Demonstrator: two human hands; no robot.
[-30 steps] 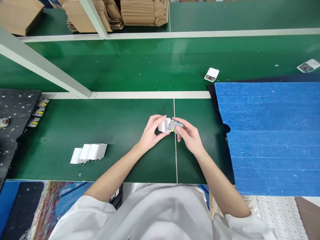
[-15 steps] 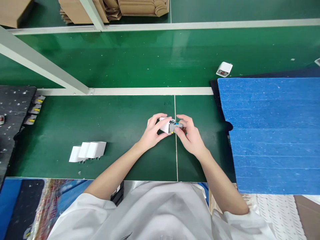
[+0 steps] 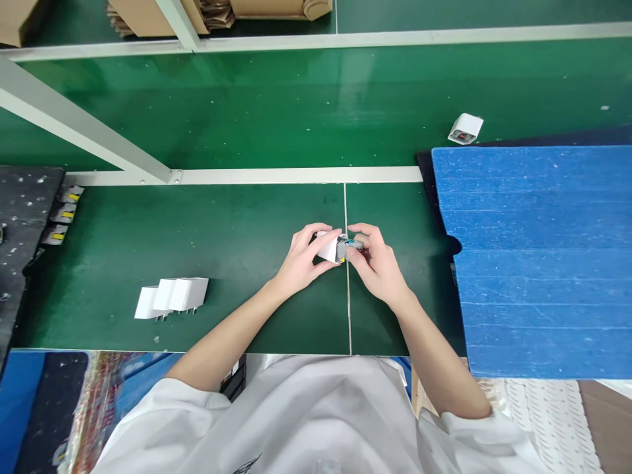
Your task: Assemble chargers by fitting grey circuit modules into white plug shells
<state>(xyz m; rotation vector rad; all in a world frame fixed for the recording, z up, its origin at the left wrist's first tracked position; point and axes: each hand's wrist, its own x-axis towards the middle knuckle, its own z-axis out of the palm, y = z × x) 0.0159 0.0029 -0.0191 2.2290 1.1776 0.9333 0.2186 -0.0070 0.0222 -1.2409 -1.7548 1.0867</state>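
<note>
My left hand (image 3: 307, 259) grips a small white plastic housing (image 3: 328, 247), with its open end facing right. The fingers of my right hand (image 3: 375, 263) are closed around a grey insert (image 3: 342, 249) with blue and yellow bits, which sits at that open end. How far the insert goes into the housing is hidden. To the left, several white plug housings (image 3: 186, 293) stand side by side on the green bench (image 3: 257, 224), with metal pins showing along their lower edge.
Behind a pale rail (image 3: 296, 176) runs a green belt (image 3: 276, 112) carrying another white housing (image 3: 465, 128). A blue board (image 3: 533, 263) covers the right side. Black foam (image 3: 24, 217) lies at left, with grey-and-yellow pieces (image 3: 64, 212) along its edge. Cardboard (image 3: 266, 8) is on the far shelf.
On the belt, the white housing and the specks have shifted right. My view has tilted slightly. Both hands keep nearly the same grip, with the insert still at the housing's open end.
</note>
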